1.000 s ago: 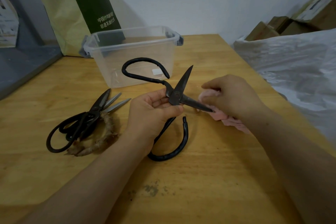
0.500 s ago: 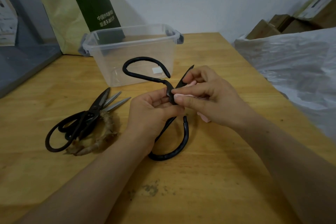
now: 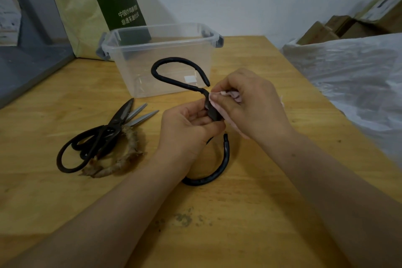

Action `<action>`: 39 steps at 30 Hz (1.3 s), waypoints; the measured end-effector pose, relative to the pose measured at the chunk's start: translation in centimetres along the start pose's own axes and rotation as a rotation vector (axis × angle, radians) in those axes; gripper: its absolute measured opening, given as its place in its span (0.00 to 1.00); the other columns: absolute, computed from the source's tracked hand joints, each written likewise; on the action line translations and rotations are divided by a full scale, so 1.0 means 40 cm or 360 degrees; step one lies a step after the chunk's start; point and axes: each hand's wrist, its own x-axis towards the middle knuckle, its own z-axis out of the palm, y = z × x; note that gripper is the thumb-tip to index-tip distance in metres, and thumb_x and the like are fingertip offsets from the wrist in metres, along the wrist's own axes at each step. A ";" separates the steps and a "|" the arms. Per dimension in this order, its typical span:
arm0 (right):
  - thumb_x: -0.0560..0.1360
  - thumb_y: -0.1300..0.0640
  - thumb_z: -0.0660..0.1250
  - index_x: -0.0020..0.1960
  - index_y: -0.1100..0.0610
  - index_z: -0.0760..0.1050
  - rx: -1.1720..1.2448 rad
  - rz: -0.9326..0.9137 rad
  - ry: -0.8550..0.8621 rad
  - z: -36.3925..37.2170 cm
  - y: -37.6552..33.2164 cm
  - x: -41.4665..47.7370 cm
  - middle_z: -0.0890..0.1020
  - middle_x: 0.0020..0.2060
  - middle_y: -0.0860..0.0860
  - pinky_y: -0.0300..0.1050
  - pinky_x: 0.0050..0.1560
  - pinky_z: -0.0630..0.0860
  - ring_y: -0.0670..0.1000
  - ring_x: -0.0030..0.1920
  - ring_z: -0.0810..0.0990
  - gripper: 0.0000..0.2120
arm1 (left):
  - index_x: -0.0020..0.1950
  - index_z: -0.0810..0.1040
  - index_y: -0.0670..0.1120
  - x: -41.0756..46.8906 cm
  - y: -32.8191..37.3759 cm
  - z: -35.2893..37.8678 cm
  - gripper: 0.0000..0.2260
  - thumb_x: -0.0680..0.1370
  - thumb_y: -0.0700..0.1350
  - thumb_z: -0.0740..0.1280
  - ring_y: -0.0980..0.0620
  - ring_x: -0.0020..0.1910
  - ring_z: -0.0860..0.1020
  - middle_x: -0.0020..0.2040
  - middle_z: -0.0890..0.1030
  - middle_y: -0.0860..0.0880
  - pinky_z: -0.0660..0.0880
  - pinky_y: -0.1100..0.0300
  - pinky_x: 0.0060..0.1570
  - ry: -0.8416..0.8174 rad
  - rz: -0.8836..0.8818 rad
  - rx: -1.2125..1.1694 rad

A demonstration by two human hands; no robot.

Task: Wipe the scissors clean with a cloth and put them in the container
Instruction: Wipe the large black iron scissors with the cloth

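both hands (image 3: 189,128) raised, fingers curled, pinching

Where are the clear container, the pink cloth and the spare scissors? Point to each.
clear container (image 3: 134,65), head view, front wall.
pink cloth (image 3: 234,94), head view, exposed pink fold.
spare scissors (image 3: 123,111), head view, dark blade.

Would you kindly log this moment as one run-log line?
stage: wiping | left hand: holds scissors | right hand: pinches cloth on scissors | container: no scissors inside

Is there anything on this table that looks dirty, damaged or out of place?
Two things. A dark grey smudge marks the wooden table close to the person. In the pile of spare scissors on the left, one handle has a frayed fibre wrapping, its strands sticking out.
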 end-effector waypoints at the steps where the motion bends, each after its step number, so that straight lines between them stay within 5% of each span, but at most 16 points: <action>1: 0.74 0.57 0.70 0.46 0.56 0.80 0.0009 -0.0016 -0.0007 -0.005 0.003 -0.001 0.79 0.45 0.51 0.42 0.47 0.72 0.49 0.47 0.77 0.03 | 0.46 0.81 0.46 0.000 0.000 0.001 0.18 0.67 0.24 0.70 0.59 0.39 0.83 0.37 0.84 0.55 0.77 0.69 0.39 -0.0002 -0.0005 0.0002; 8: 0.71 0.59 0.72 0.43 0.55 0.82 -0.0071 0.0055 -0.0278 -0.051 0.050 -0.009 0.78 0.40 0.45 0.43 0.48 0.74 0.48 0.45 0.78 0.01 | 0.47 0.80 0.43 0.000 -0.002 -0.003 0.16 0.66 0.24 0.71 0.58 0.39 0.83 0.39 0.85 0.53 0.79 0.67 0.41 0.0014 -0.0042 -0.0018; 13: 0.72 0.58 0.72 0.46 0.53 0.82 0.0150 -0.0015 0.0195 -0.059 0.034 -0.011 0.81 0.43 0.46 0.36 0.49 0.74 0.44 0.46 0.79 0.03 | 0.47 0.80 0.44 -0.004 0.003 0.006 0.17 0.66 0.25 0.71 0.58 0.39 0.83 0.37 0.85 0.55 0.79 0.67 0.41 -0.0012 0.0007 -0.0017; 25: 0.71 0.51 0.69 0.44 0.57 0.83 0.0022 -0.0205 -0.0118 -0.026 0.045 -0.015 0.78 0.42 0.48 0.44 0.43 0.75 0.48 0.43 0.78 0.10 | 0.43 0.80 0.45 -0.005 0.000 0.008 0.17 0.67 0.24 0.70 0.61 0.36 0.82 0.34 0.84 0.56 0.76 0.70 0.36 -0.0013 -0.0038 0.0005; 30: 0.70 0.53 0.73 0.44 0.52 0.83 0.0006 -0.0024 -0.0381 -0.060 0.072 -0.020 0.75 0.41 0.40 0.39 0.46 0.72 0.44 0.45 0.76 0.05 | 0.46 0.81 0.43 0.001 -0.007 -0.009 0.15 0.65 0.26 0.72 0.57 0.39 0.83 0.41 0.85 0.51 0.78 0.68 0.39 0.0057 -0.0065 0.0007; 34: 0.71 0.53 0.72 0.44 0.45 0.79 0.0389 0.0253 0.0040 -0.068 0.060 -0.019 0.78 0.45 0.40 0.27 0.44 0.71 0.38 0.47 0.76 0.04 | 0.54 0.80 0.38 0.006 -0.008 -0.009 0.18 0.66 0.27 0.72 0.55 0.43 0.84 0.46 0.85 0.47 0.79 0.66 0.44 0.0075 -0.0028 0.0054; 39: 0.69 0.55 0.74 0.44 0.46 0.78 0.0680 0.0421 -0.0295 -0.029 0.052 -0.030 0.83 0.42 0.42 0.30 0.44 0.75 0.38 0.45 0.81 0.08 | 0.53 0.81 0.39 0.005 -0.009 -0.008 0.18 0.65 0.28 0.73 0.54 0.45 0.84 0.47 0.85 0.47 0.79 0.66 0.44 0.0053 0.0008 0.0061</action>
